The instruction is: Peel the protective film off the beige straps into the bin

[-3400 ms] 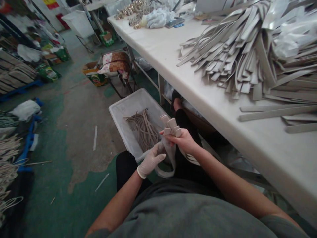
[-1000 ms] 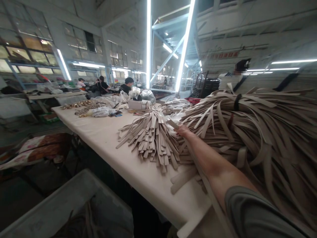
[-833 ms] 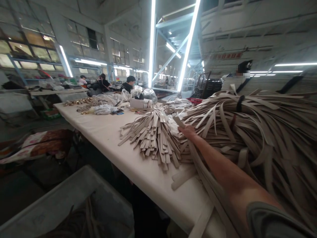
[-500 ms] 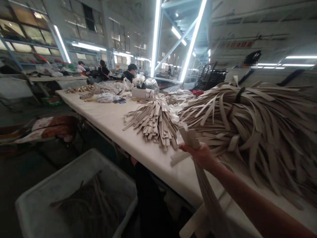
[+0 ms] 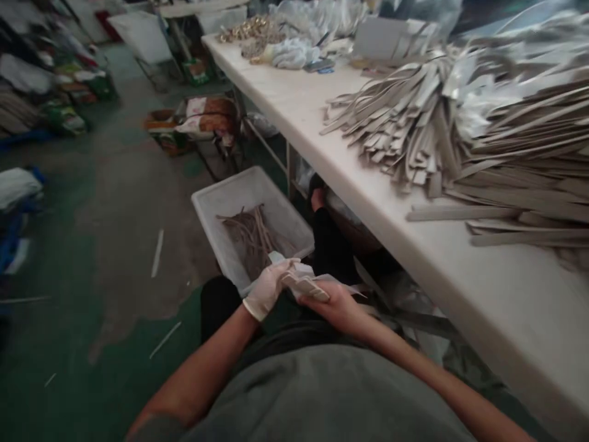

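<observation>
Over my lap, my right hand [image 5: 339, 306], bare, is closed round a small bundle of flat beige strips [image 5: 304, 286]. My left hand [image 5: 267, 290], in a white glove, meets it and grips the other side of the bundle; its fingertips are partly hidden and blurred. On the table [image 5: 322, 161] to my right lies a fanned bunch of similar strips [image 5: 409, 123]. Beside it spreads a larger heap of strips [image 5: 538, 178]. A white plastic bin [image 5: 209, 212] in front of my knees holds loose, narrow brownish strips [image 5: 251, 230].
Metal fittings [image 5: 251, 29], plastic bags [image 5: 322, 21], a pale glove-like bundle [image 5: 294, 54] and a white box [image 5: 384, 38] lie at the table's far end. A stool with a patterned cushion [image 5: 209, 116] stands beyond the bin. Thin scraps [image 5: 157, 253] lie on the floor.
My view has swung down and left. My right hand has brought the strips from above the table's edge to my lap. My gloved left hand has come into view and holds them too.
</observation>
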### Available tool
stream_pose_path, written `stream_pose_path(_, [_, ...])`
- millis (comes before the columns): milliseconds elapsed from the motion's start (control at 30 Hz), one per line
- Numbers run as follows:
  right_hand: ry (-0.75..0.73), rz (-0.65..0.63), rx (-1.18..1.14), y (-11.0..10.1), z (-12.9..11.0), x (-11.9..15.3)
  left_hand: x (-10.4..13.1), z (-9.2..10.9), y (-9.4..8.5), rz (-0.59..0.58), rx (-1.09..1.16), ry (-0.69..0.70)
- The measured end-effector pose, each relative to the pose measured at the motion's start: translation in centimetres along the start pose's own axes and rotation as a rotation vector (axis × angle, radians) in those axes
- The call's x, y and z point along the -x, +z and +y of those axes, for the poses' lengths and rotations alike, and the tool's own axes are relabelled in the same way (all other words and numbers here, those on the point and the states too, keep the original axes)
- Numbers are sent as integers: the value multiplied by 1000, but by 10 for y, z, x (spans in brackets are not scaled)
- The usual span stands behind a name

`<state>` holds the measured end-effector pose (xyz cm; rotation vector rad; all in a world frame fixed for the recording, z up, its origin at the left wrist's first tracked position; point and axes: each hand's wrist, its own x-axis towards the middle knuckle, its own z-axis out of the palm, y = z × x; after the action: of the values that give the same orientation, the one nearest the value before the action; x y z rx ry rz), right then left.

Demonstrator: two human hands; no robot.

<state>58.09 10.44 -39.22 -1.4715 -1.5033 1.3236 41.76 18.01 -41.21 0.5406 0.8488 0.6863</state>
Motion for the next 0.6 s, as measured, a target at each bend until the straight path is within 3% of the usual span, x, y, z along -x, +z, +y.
stream_pose_path(167, [191,-84,-296,-12,-11,-15,10,11,-43,204,86,-9])
stream_pose_path(233, [226,-84,-325,-13,-16,-23,11,12,-53,262,165,-32])
stream_pose_path(333, [265,-69,-341,-12,-15,-33,10,18,-67,374,228,52])
stream_pose_path(433, [319,49,-308,-16,-7,-43,10,35,-88,459,104,228])
stream_pose_path(500, [341,152,-299,-22,-5,-49,13,50,-103,547,-131,437])
stream_pose_path(533, [351,170,-324,-25,-6,-51,16,57,-108,588,-287,561])
stream_pose_path(600, [382,81,-448,-30,-10,-53,22,68,-112,607,-595,795])
